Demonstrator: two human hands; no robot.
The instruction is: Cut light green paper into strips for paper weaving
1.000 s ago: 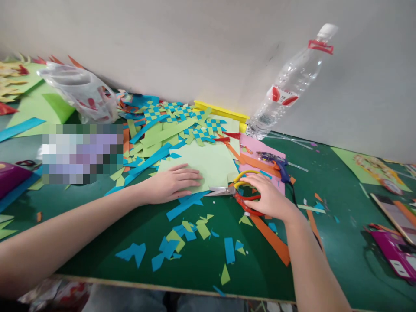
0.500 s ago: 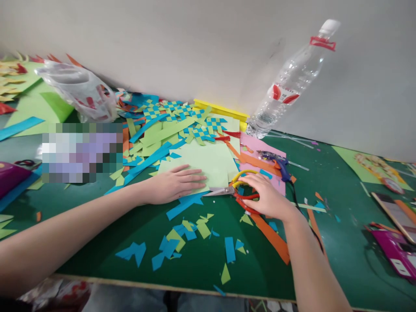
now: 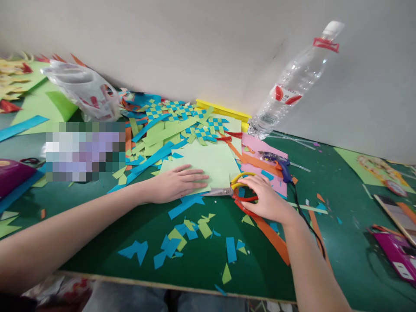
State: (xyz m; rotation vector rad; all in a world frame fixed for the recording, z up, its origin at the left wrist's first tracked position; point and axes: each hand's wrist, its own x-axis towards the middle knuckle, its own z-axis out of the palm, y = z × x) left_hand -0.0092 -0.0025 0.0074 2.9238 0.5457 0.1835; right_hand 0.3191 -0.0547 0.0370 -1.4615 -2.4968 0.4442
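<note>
My left hand [image 3: 178,184] lies flat, fingers stretched out, on a pale green sheet of paper [image 3: 208,160]. In my right hand [image 3: 268,197] is a pair of scissors [image 3: 224,191] with one yellow and one red handle, my fingers in the loops. The blades point left along the sheet's near edge, close to my left fingertips. Just below that edge lies a blue paper strip [image 3: 185,207]. Behind the sheet are woven blue-and-green paper pieces [image 3: 204,132] with red tassels [image 3: 224,138].
Blue and green paper scraps [image 3: 172,245] are strewn near the table's front edge. A clear plastic bottle [image 3: 289,86] leans at the back wall. To the right lie a blue glue gun [image 3: 285,170] on pink paper, its black cord, and orange strips [image 3: 271,238]. A plastic bag [image 3: 86,91] stands left.
The scissors' handles and blades look slightly closer together. My left hand stays flat on the sheet. The whole view has shifted a little.
</note>
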